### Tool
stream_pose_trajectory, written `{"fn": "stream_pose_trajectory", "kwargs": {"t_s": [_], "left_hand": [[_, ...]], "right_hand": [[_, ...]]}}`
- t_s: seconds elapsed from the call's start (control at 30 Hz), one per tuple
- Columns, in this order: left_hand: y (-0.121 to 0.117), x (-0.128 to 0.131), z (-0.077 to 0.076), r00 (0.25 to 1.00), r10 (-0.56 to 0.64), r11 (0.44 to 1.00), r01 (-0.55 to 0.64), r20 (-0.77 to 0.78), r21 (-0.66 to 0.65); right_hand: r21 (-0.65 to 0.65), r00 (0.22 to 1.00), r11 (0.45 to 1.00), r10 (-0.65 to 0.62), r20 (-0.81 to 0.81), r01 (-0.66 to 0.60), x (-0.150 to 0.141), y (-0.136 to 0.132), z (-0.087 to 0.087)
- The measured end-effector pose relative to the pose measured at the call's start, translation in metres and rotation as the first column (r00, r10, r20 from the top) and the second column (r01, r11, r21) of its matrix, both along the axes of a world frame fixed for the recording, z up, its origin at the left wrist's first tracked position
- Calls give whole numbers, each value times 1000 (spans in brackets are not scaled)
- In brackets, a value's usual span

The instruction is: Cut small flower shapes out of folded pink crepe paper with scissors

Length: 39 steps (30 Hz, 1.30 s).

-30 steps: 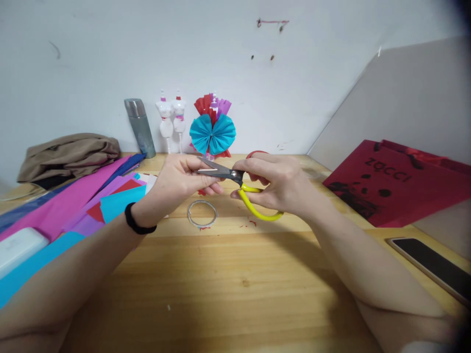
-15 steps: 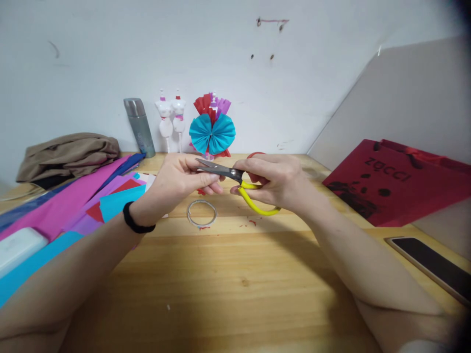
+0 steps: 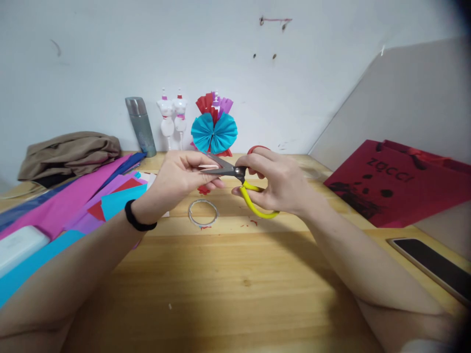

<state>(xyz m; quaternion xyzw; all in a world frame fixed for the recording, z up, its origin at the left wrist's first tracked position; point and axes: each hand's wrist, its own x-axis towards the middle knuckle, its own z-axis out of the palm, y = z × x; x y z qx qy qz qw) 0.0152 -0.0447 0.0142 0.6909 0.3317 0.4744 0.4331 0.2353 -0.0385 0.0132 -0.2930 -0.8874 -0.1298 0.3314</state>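
My right hand (image 3: 274,174) grips a pair of scissors (image 3: 230,170) with dark blades and a yellow handle loop; a red loop shows behind the fingers. The blades are parted and point left, into the fingers of my left hand (image 3: 189,171). My left hand is closed in a pinch, with a small pale sliver showing between the blades; what it holds is too small and covered to name. Under the fingertips lies a small red flower-shaped paper cutout (image 3: 203,190). A roll of tape (image 3: 203,213) rests on the table just nearer to me, with red paper scraps beside it.
Coloured paper sheets (image 3: 123,200) and a white box (image 3: 22,249) lie at left, before a brown cloth (image 3: 69,152). Against the wall stand a bottle (image 3: 142,128), two white mannequins (image 3: 167,126) and a blue pleated paper dress (image 3: 214,133). A red bag (image 3: 397,181) and phone (image 3: 430,264) are at right.
The scissor blades have gone from nearly closed to spread apart, and my right fingers have opened with the handles. My left hand stays in almost the same spot.
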Motion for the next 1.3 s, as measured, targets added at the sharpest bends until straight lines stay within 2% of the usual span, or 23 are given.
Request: {"fn": "stream_pose_trajectory", "kwargs": {"t_s": [0.27,0.5,0.77,0.97,1.3], "left_hand": [[0,1,-1,1000,-16,1000,16,14,-11],[1,0,-2,1000,-1,1000,1,-30,-2],[0,3,0,1000,8,1000,-8,9,-27],[2,2,-3,1000,4,1000,-5,-12,-14],[2,1,-3,1000,-14,1000,14,-18,-15]], "right_hand": [[49,999,999,9,32,-10,1,2,-2],[18,999,1000,2,39,-3,0,1,-2],[-25,999,1000,9,40,-8,1,1,-2],[4,999,1000,15,29,-15,0,2,-2],[-49,999,999,12,39,-10,1,0,-1]]}}
